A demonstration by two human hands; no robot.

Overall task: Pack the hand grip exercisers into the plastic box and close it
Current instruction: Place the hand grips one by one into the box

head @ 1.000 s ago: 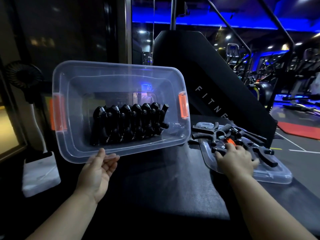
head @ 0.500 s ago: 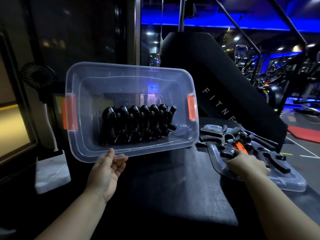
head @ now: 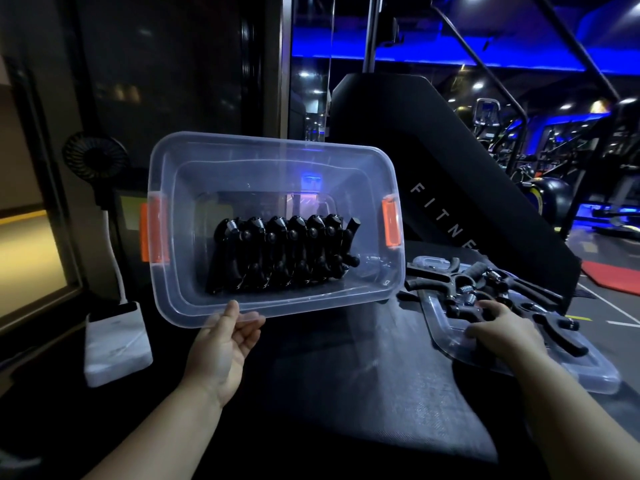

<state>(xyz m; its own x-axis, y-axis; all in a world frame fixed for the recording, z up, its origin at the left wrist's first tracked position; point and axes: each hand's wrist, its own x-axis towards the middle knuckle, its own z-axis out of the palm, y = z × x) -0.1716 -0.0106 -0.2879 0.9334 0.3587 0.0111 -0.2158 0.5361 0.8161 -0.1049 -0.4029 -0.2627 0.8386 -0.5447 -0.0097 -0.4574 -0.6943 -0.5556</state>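
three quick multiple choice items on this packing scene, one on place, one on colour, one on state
1. Where do the loose hand grip exercisers lie? A. on the clear lid B. on the floor C. in a bag
2. What colour are the latches on the plastic box? A. blue B. orange C. white
3. How is the box? A. lidded shut B. upside down C. open, tipped toward the camera
Answers: 1 A, the right hand touches them there; 2 B, both show orange; 3 C, the left hand holds its rim, the packed row visible inside.
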